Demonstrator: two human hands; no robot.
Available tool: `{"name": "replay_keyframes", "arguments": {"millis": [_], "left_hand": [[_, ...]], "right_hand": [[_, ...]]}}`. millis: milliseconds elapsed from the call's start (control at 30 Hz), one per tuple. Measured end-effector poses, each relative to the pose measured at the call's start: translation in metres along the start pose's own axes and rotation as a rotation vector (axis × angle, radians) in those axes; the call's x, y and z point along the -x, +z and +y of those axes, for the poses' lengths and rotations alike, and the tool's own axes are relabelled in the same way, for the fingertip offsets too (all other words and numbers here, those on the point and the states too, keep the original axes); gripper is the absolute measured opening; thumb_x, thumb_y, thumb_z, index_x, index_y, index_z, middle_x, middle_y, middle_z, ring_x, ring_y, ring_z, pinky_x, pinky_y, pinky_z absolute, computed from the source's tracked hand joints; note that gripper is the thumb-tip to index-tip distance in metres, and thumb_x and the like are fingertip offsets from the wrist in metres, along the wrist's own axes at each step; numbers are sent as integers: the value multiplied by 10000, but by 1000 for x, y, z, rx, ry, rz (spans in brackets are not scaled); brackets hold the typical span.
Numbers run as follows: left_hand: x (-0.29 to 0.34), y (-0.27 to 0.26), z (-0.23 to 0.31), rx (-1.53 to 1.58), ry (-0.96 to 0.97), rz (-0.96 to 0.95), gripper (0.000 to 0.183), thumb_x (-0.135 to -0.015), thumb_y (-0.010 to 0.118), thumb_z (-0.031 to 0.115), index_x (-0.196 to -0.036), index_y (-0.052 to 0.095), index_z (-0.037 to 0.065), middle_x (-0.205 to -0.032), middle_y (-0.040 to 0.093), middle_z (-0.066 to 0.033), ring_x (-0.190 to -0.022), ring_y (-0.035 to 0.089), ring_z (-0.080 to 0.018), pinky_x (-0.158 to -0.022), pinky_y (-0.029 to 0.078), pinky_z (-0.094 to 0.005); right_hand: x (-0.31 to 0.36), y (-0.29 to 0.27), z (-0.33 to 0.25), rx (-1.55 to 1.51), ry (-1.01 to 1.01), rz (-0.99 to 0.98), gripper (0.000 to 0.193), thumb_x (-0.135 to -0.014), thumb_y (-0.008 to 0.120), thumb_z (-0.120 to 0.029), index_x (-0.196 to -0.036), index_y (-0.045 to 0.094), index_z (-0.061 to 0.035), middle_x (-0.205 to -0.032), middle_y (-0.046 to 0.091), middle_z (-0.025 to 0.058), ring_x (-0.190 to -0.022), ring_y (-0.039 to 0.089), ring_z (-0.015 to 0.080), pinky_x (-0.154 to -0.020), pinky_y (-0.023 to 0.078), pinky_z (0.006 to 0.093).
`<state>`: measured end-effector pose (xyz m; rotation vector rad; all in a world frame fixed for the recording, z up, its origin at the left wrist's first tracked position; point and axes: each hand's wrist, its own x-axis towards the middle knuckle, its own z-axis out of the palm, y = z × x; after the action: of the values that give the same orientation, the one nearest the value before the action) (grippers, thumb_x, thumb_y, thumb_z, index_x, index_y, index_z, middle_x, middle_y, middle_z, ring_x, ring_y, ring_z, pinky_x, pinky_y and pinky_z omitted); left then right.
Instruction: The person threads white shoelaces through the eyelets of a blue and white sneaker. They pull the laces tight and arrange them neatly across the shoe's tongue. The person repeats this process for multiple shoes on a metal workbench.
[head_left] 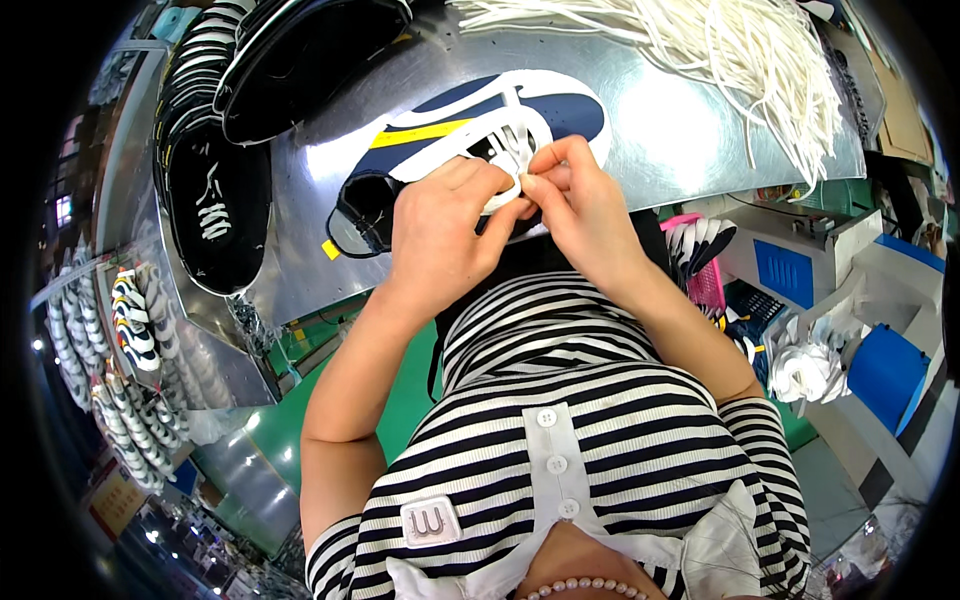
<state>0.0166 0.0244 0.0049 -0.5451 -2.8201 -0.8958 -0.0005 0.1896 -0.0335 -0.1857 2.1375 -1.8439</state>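
A navy and white shoe upper (470, 105) with a yellow stripe lies on its side on the metal table (655, 160), toe to the right. My left hand (445, 220) rests over its near side, thumb and fingers closed at the lacing opening. Beside it, my right hand (585, 215) pinches with thumb and index finger at the same spot. Between the fingertips runs a white shoelace (512, 150), threaded through part of the eyelets. The lace's end is hidden by my fingers, and the opening's near edge is partly covered.
A heap of loose white shoelaces (700, 50) lies at the far right of the table. Stacked black-lined shoe uppers (220, 215) stand at the left. Below the right table edge sits a pink basket (708, 288) with shoe parts, near a blue bin (885, 375).
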Motion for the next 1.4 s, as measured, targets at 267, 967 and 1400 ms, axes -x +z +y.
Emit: {"name": "replay_keyframes", "arguments": {"millis": [267,967,1400], "left_hand": [[21,4,-2,-241,201,186,158,-751,781,96,-835,653,59,-697,564,-49,-648,558,-225,-561,407,-336],[24,4,-9,-250,330,237,206,-679,758,14,-864,669,31,-688,542,-36,-627,555,-195,-542,394,-319],[20,-11,-2,117,-51,99,553,-818,772,160,-1265,507,-28,-842,671,-136,-715,645,-319,-672,512,-394]], "right_hand": [[17,-100,-23,174,-289,337,237,-896,692,-72,-1129,650,-61,-859,708,42,-678,602,65,-601,478,200],[-36,-27,-45,375,-207,-287,268,-807,724,-109,-1056,668,-27,-896,711,100,-799,671,224,-724,526,333],[-39,-44,-43,-248,13,-100,181,-855,741,-72,-1021,670,-81,-909,666,-23,-820,589,33,-707,429,157]]}}
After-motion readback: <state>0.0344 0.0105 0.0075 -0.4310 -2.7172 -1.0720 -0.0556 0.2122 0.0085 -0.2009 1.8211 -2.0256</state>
